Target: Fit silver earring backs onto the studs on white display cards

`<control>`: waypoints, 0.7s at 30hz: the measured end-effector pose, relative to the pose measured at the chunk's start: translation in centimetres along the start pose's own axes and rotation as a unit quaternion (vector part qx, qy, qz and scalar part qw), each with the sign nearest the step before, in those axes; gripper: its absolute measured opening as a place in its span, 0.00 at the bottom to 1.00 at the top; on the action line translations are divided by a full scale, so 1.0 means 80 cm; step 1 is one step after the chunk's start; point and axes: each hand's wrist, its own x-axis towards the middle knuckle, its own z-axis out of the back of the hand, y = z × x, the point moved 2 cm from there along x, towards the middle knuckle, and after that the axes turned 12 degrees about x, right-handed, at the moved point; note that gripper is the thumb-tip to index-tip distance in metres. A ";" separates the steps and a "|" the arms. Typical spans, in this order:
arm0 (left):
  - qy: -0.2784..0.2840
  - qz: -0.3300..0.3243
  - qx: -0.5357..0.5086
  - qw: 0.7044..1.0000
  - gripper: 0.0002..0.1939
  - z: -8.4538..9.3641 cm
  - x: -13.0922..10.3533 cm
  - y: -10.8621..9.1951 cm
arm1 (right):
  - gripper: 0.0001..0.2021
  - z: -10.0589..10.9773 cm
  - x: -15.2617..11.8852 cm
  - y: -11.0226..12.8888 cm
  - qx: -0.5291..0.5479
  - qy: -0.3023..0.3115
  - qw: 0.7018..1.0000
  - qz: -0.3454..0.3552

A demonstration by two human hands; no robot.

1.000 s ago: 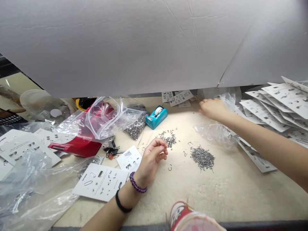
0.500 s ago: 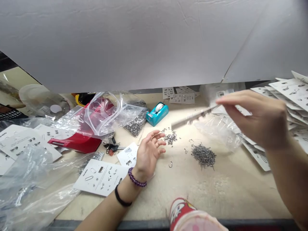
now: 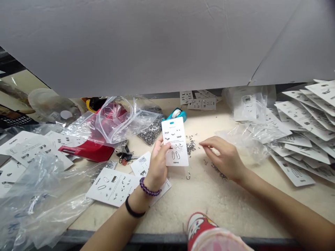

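Left hand (image 3: 157, 161) grips a studded card (image 3: 176, 141); right hand (image 3: 223, 153) narrowed, can't tell if holding anything. Loose fittings (image 3: 192, 146) lie unmounted between them, loaded cards (image 3: 300, 115) rightward.

A teal tape dispenser (image 3: 183, 115), partly hidden, sits toward the back of the table (image 3: 235, 212). Keys (image 3: 126, 158) lie just beside a red plastic object (image 3: 90, 150). A white panel (image 3: 146, 45) spans above.

1. The table (image 3: 243, 212) looks brightest near the middle back and dimmer at the front.
2. The big board (image 3: 146, 45) up top looks gray and dull.
3. Plastic bags (image 3: 28, 202) shine in white streaks.
4. A soft shadow sits by the right arm (image 3: 277, 197).
5. Tiny words on the white card (image 3: 180, 132) look fuzzy.
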 end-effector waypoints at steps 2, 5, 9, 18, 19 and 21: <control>-0.031 -0.004 -0.002 1.000 0.16 0.004 0.003 0.000 | 0.08 -0.012 -0.003 -0.002 -0.066 0.089 0.994 0.006; -0.041 0.012 0.004 0.999 0.17 0.005 0.003 0.003 | 0.09 -0.028 -0.004 -0.002 -0.138 0.178 0.974 -0.015; -0.037 0.024 0.014 0.999 0.19 0.003 0.003 0.006 | 0.09 -0.038 -0.003 0.000 -0.184 0.205 0.961 -0.015; 0.026 -0.050 0.069 0.996 0.29 0.002 0.002 0.007 | 0.09 -0.034 -0.002 -0.002 -0.236 0.216 0.947 -0.034; 0.030 -0.052 0.077 0.995 0.28 0.002 0.002 0.008 | 0.09 -0.031 -0.001 -0.002 -0.239 0.222 0.944 -0.042; 0.026 -0.055 0.093 0.994 0.27 0.003 0.002 0.010 | 0.09 -0.022 0.002 -0.003 -0.239 0.228 0.942 -0.063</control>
